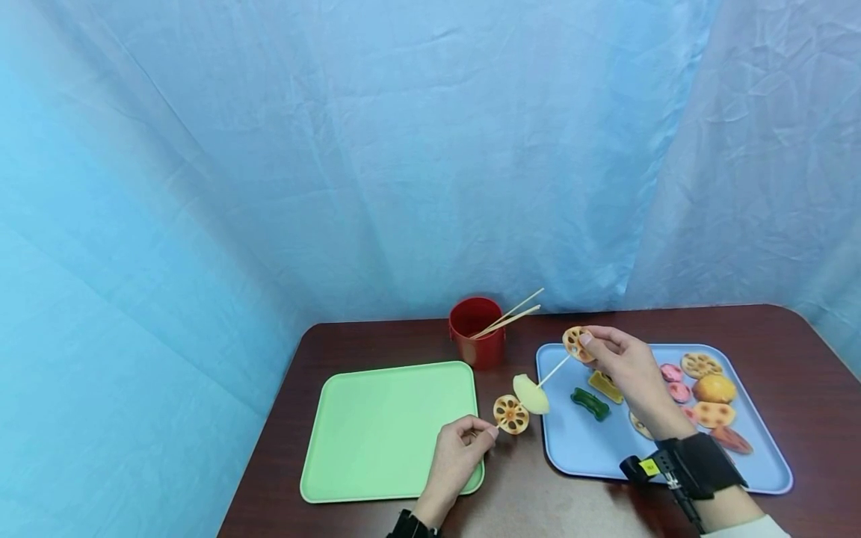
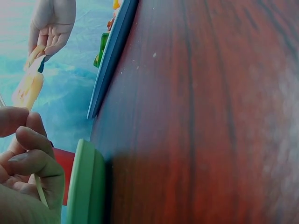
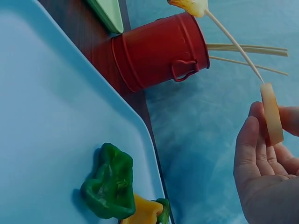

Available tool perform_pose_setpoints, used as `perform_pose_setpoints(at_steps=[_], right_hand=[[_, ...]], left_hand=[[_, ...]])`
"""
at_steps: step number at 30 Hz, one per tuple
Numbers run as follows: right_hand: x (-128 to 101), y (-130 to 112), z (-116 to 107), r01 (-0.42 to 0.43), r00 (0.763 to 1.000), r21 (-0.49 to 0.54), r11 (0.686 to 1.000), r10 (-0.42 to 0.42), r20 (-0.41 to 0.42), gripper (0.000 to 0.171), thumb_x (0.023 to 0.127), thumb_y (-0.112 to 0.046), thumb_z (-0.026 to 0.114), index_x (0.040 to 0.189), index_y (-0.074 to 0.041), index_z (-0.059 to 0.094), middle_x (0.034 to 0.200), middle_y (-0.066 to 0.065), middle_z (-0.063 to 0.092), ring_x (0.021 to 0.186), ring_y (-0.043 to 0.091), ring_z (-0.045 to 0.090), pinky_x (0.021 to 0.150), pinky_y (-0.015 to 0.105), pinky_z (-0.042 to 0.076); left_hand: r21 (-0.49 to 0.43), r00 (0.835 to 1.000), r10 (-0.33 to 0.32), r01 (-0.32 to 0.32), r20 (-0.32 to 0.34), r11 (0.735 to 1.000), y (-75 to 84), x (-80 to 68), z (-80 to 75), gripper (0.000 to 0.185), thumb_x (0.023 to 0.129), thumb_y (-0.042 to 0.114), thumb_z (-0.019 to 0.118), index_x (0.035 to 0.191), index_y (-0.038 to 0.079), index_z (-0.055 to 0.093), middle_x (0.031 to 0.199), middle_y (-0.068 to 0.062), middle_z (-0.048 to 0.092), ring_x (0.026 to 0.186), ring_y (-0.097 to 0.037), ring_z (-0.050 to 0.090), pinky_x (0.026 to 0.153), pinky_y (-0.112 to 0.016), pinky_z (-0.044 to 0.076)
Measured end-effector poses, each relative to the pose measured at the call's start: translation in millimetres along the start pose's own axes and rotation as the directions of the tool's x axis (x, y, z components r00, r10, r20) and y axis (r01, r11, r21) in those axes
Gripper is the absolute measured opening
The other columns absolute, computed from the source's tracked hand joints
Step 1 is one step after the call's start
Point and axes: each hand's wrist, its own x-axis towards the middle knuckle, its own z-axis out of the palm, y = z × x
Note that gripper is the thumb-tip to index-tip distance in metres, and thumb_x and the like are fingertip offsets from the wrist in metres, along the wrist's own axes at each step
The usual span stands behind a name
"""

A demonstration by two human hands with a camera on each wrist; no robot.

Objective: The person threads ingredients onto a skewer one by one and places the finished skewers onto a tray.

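No readable text, yellow label [image 1: 649, 467] on wrist camera [image 1: 666, 462] — illegible (too small)

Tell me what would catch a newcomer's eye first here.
Probably the skewer, held up between the green tray and the blue tray: the left hand grips one end, the right hand pinches a lotus root slice at the other. Behind it, a red bucket holds thin sticks.

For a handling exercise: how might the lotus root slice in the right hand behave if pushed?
The lotus root slice looks stiff: pinched by the right hand, it shows no bend. It seems light for its size, being pierced with holes. Its round rim suggests it could roll on edge.
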Motion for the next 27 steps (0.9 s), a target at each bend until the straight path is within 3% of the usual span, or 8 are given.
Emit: perform_pose_setpoints(at_steps=[12, 27], right_hand=[[-1.8, 2.5, -0.5, 0.034, 0.999, 0.036, 0.999, -0.033, -0.006, 0.068, 0.102, -0.054, 0.058, 0.146, -0.003, 0.052, 0.12, 0.003, 0.071, 0.1, 0.01, 0.068, 0.087, 0.029, 0.057], [-4.8, 0.6, 4.0, 0.037, 0.999, 0.001, 0.999, -0.037, 0.007, 0.064, 0.101, -0.055, 0.059, 0.143, -0.007, 0.057, 0.121, 0.005, 0.071, 0.101, 0.015, 0.067, 0.086, 0.028, 0.055]], left_hand=[[-0.014, 1.0, 0.001, -0.001, 0.002, 1.0, -0.7, 0.0, 0.8, 0.017, 0.092, 0.016, 0.074, 0.095, -0.001, 0.076, 0.078, -0.017, 0.071, 0.053, -0.008, 0.049, 0.05, -0.019, 0.036], [-0.011, 1.0, 0.006, -0.006, 0.0, 1.0, -0.2, -0.1, 1.7, 0.017, 0.092, 0.016, 0.074, 0.093, -0.001, 0.076, 0.074, -0.016, 0.069, 0.052, -0.007, 0.047, 0.05, -0.02, 0.037]])
